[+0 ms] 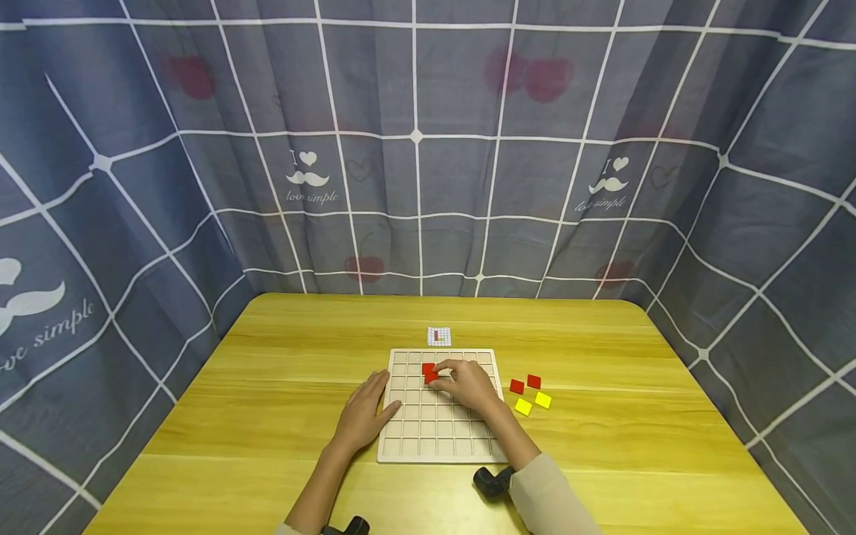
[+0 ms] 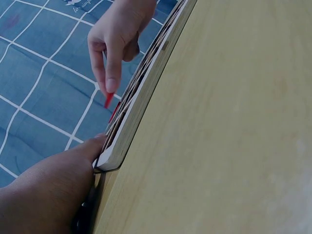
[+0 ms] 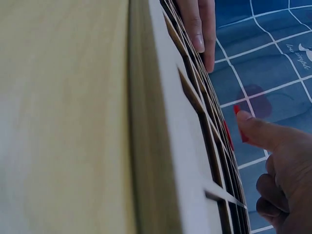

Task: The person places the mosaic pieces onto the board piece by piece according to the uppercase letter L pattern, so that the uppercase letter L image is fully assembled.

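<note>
Red tile (image 2: 108,101) pinched by R hand (image 1: 464,385) over grid board (image 1: 428,460), far half, nr 2nd red tile (image 1: 428,368). Board steadied by L hand (image 1: 364,412), fingers uncurled. Prob. placing step; lowering into cell + release needed nxt.

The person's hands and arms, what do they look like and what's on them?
The left hand and right hand are both bare, without gloves. The right sleeve is beige, with no visible markings; only a pale edge of the left sleeve shows. A black, rounded device sits by the right sleeve, another by the left.
</note>
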Demonstrator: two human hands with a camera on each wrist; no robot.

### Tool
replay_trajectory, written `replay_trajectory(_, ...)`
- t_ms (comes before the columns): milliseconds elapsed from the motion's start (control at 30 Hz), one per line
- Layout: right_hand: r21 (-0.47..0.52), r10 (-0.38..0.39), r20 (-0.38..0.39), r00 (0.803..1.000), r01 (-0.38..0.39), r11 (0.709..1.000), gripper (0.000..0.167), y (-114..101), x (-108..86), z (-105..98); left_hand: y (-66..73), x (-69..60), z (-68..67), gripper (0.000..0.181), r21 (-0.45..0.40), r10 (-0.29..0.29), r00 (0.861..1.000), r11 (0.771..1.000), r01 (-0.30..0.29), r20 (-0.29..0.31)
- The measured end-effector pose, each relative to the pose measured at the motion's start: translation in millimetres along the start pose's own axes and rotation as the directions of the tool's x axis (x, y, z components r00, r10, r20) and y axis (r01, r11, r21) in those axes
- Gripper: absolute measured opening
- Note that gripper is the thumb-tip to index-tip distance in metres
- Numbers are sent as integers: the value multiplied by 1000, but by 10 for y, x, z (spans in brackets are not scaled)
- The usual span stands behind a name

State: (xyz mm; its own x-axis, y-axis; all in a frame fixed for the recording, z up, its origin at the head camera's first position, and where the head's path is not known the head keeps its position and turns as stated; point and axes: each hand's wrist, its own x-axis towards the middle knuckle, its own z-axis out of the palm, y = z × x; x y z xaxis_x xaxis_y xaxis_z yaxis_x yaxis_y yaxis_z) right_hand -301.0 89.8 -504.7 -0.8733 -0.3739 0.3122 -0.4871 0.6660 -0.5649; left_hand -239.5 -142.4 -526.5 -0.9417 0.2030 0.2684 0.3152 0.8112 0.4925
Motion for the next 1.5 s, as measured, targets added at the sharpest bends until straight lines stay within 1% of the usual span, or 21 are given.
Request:
replay_trajectory(200,-35,-9,28,1000,10,999,25,2,10,38,0,-1,-6,68,-4,4,1000,1000,-4,0)
replay_trajectory(500,-60,-19,34,999,21,998,27,-1,10,60,-7,-6,-1,67,-8,10,1000,1000,-10,1)
replay_trajectory(667,-15,-14,17,1000,15,1000,28,31,-25,5,-9,-13,9,67,-12,14,1000,1000,-14,-1)
replay_trajectory(833,90,40,-39,998,-37,995,24,140,-104,-175,-12,-15,13,67,-14,16,1000,1000,-16,-8)
replay_trajectory(933,158,78,-78,994,-65,985,24,249,-165,-330,-14,-14,11,67,-10,15,1000,1000,-15,-11)
replay_trajectory(1033,204,115,-114,987,-90,975,25,377,-240,-507,-14,-13,6,67,-9,11,1000,1000,-11,-8)
replay_trajectory(1233,222,195,-153,969,-159,962,31,629,-419,-839,-14,-12,5,68,-4,11,1000,1000,-11,-5)
replay_trajectory(1367,212,241,-165,957,-204,956,35,804,-545,-997,-22,-7,11,67,1,14,1000,1000,-14,-2)
replay_trajectory(1500,181,280,-127,952,-255,950,33,974,-667,-1080,-26,-4,13,67,3,13,1000,1000,-13,-1)
